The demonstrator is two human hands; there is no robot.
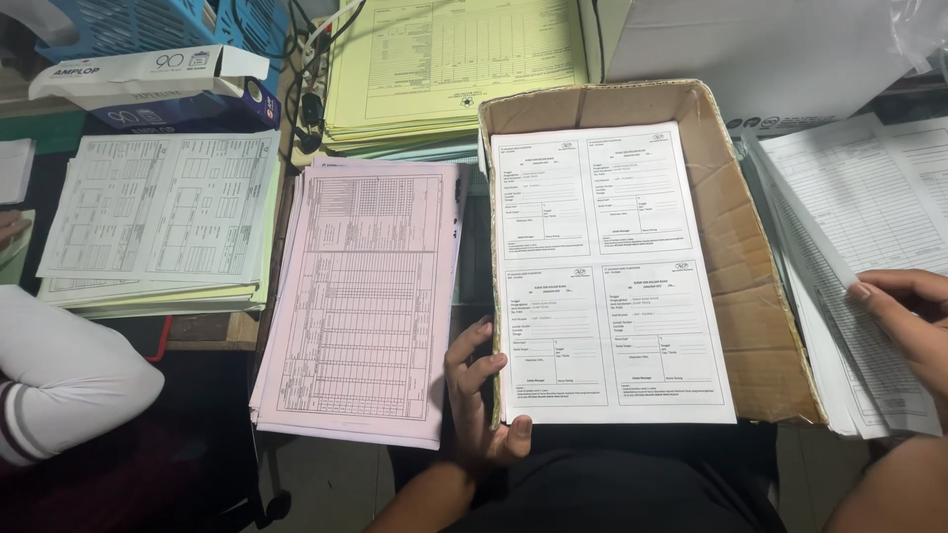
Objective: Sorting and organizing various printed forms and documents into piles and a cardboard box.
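Note:
My left hand (481, 400) grips the near left corner of a shallow cardboard box (741, 266), thumb over the edge of the white printed form sheets (607, 276) that lie inside it. Over at the right, my right hand (907, 326) pinches the top sheet of a white stack of printed tables (859, 227), lifting its edge. A pink stack of table forms (360, 296) lies just left of my left hand.
A yellow stack of forms (449, 64) lies at the back, and a white-and-yellow stack (163, 212) at the left. A paper ream box (148, 84) and blue basket (148, 20) stand at back left. Another person's white sleeve (59, 375) enters at lower left.

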